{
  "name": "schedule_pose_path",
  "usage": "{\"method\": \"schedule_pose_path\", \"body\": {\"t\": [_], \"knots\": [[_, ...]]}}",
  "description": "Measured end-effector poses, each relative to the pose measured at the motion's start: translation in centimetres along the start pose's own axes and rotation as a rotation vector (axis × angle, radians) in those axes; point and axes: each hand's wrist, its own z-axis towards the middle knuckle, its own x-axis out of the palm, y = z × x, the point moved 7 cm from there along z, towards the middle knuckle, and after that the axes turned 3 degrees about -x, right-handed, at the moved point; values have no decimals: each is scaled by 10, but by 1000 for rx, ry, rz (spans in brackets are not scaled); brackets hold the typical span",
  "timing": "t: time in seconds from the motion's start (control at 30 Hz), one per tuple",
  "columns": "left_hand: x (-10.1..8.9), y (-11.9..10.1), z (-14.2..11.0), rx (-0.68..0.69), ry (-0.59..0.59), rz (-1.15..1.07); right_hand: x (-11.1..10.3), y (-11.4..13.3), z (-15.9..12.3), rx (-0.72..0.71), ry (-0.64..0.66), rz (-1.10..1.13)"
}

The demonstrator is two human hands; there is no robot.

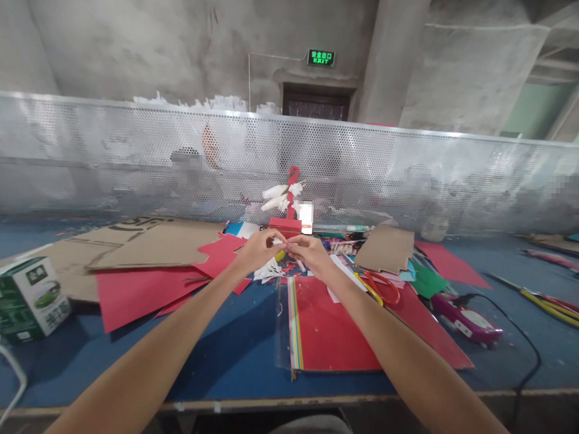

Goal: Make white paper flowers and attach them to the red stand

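Over the middle of the table, my left hand (261, 246) and my right hand (311, 252) meet with thumbs and fingers pinched together. A small pale thing seems to be between the fingertips, too small to name. White cut strips (268, 271) lie just below my left hand. Behind the hands stands a red stand with a hooked top (293, 173), with white petal-like flowers (274, 200) on it. A phone (306, 217) leans upright beside the stand. Under my right forearm is a pack of red sheets (333, 326) with a striped edge.
Brown cardboard (155, 247) and red paper (139, 294) cover the left side, near a green-and-white box (27, 299). Scissors with red handles (386, 289), green paper (429, 282) and a purple corded device (471, 321) lie to the right. A perforated metal screen (130, 148) closes the back.
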Motion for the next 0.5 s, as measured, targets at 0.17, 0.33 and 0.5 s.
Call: {"method": "schedule_pose_path", "body": {"t": [0.17, 0.33, 0.5], "knots": [[2, 10, 2, -61, -1, -75, 1, 6, 2, -118, 12, -166], [6, 16, 5, -105, 49, -273, -5, 11, 5, -177, -40, -258], [11, 46, 3, -154, 84, -67, -16, 10, 8, -136, -69, -278]]}}
